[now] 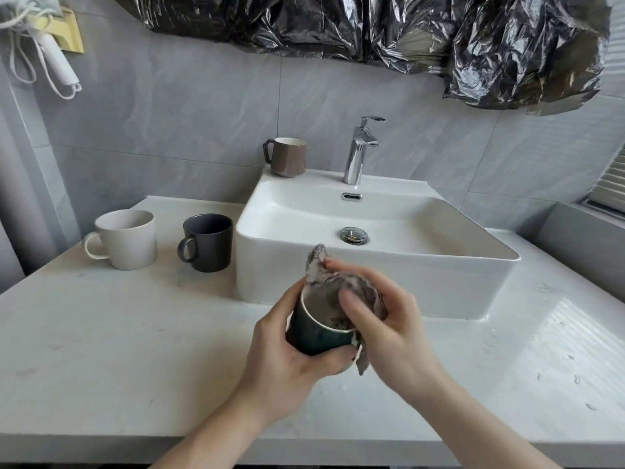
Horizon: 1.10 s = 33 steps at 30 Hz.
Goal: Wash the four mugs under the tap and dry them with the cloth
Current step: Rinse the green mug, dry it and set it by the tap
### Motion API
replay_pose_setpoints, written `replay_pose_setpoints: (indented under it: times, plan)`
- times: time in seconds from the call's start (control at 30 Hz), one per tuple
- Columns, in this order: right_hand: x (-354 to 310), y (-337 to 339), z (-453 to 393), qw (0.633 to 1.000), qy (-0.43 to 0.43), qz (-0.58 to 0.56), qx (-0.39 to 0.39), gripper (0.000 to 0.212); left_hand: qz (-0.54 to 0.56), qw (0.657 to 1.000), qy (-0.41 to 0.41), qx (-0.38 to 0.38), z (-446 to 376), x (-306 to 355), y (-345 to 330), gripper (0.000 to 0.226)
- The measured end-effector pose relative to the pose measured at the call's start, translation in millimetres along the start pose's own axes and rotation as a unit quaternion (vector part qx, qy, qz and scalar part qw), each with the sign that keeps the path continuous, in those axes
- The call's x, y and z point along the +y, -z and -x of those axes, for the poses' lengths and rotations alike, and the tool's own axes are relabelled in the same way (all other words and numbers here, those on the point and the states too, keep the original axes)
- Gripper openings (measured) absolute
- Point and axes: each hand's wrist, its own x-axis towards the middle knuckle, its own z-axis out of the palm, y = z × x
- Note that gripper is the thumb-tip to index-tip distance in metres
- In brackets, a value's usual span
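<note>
Clearly I was drying: my left hand (287, 340) gripped the green mug (318, 333) above the counter (118, 350), right hand (382, 319) pinching the cloth (338, 286) inside it. Next, I judged, wiping the outside, then 3 other mugs.

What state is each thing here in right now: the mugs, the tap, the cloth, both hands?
Dark green mug: held, tilted.
Cloth: stuffed into the green mug.
Left hand: grips the mug.
Right hand: presses the cloth.
White mug: upright.
Dark grey mug: upright.
Brown mug: upright.
Tap: off.
</note>
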Motion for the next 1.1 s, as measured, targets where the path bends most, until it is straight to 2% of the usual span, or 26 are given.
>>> replay_pose_setpoints:
  times: [0.1, 0.17, 0.2, 0.27, 0.3, 0.33, 0.4, 0.47, 0.6, 0.7, 0.83, 0.93, 1.03, 1.1]
  plan:
    - [5.1, -4.2, -5.7, 0.992, -0.067, -0.099, 0.041, 0.021, -0.013, 1.000, -0.015, 0.021, -1.2, -1.9, 0.2, 0.072]
    - [9.2, -12.3, -0.4, 0.983, -0.084, -0.139, 0.088, 0.030, -0.012, 0.999, -0.020, 0.025, -1.5, -1.0, 0.1, 0.069]
    - [12.1, -16.7, 5.3, 0.980, -0.083, -0.146, 0.111, 0.033, -0.009, 0.999, -0.023, 0.028, -1.3, -1.3, 0.1, 0.068]
    - [19.6, -26.2, 20.8, 0.980, -0.050, -0.124, 0.147, 0.023, 0.003, 0.999, -0.023, 0.039, -1.8, -1.0, 0.8, 0.067]
    - [23.7, -31.6, 29.8, 0.981, -0.030, -0.106, 0.158, 0.024, 0.014, 0.999, -0.018, 0.046, -2.5, -0.3, 1.0, 0.067]
    - [28.2, -37.0, 37.9, 0.983, -0.013, -0.087, 0.163, 0.034, 0.027, 0.998, -0.012, 0.053, -3.0, 0.8, 0.9, 0.067]
    - [33.5, -44.4, 50.4, 0.985, 0.012, -0.066, 0.159, 0.048, 0.040, 0.997, -0.001, 0.059, -3.7, 3.3, 0.2, 0.063]
    - [30.6, -44.8, 50.1, 0.986, 0.007, -0.064, 0.151, 0.050, 0.041, 0.998, 0.014, 0.051, -3.2, 3.6, -0.8, 0.059]
    - [19.5, -26.4, 17.2, 0.991, -0.072, -0.047, 0.104, 0.024, 0.044, 0.997, 0.028, 0.051, -2.5, -5.0, -0.6, 0.056]
    - [20.3, -26.2, 11.1, 0.991, -0.085, -0.051, 0.088, 0.037, 0.056, 0.994, 0.041, 0.084, -5.0, -11.7, 1.8, 0.057]
    - [27.6, -38.9, 44.5, 0.993, -0.022, -0.025, 0.113, 0.045, 0.075, 0.986, 0.072, 0.128, -9.4, -15.5, 5.9, 0.059]
    - [26.4, -39.7, 46.9, 0.991, -0.038, -0.051, 0.116, 0.051, 0.070, 0.986, 0.084, 0.128, -11.8, -14.4, 4.8, 0.060]
    - [17.8, -32.1, 30.0, 0.994, -0.053, -0.062, 0.072, 0.058, 0.056, 0.988, 0.092, 0.106, -9.4, -15.8, 2.9, 0.059]
    - [14.0, -27.2, 16.6, 0.995, -0.057, -0.056, 0.058, 0.056, 0.048, 0.991, 0.092, 0.088, -6.6, -16.5, 1.6, 0.060]
